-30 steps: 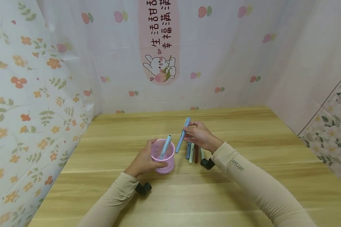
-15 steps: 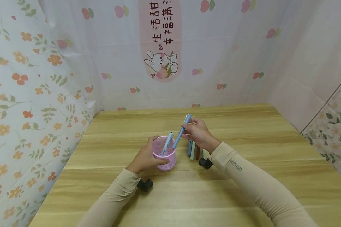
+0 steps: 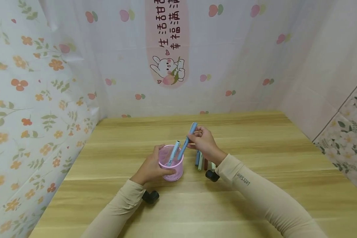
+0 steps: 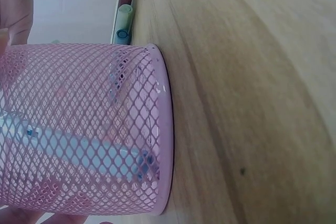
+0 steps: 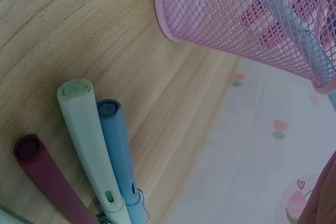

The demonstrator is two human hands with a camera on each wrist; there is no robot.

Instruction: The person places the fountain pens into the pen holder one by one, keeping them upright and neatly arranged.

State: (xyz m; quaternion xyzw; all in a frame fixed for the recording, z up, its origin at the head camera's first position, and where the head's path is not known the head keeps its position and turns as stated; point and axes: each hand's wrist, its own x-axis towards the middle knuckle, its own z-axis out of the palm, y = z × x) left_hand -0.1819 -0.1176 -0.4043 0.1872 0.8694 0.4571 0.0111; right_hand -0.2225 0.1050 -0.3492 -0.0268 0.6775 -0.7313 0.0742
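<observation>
My left hand (image 3: pixel 149 168) grips a pink mesh pen cup (image 3: pixel 174 174) that stands on the table, thumb across the near side and fingers round the far side. A light blue pen (image 3: pixel 173 154) leans inside it, its lower end showing through the mesh (image 4: pixel 100 153) near the base in the left wrist view. Over the cup's right rim, my right hand (image 3: pixel 206 142) pinches a blue pen (image 3: pixel 183 148) by its upper part. This pen slants, with its lower end inside the cup's mouth.
Right of the cup, several pens lie side by side: a blue pen (image 5: pixel 119 150), a pale green pen (image 5: pixel 86 135), a dark red pen (image 5: pixel 50 179) and another pale one (image 5: pixel 7 217). A printed curtain (image 3: pixel 232 59) hangs behind the wooden table (image 3: pixel 256 132).
My right hand has moved left with the blue pen, whose lower end has gone from beside the cup to inside its mouth. The left hand keeps its grip on the cup.
</observation>
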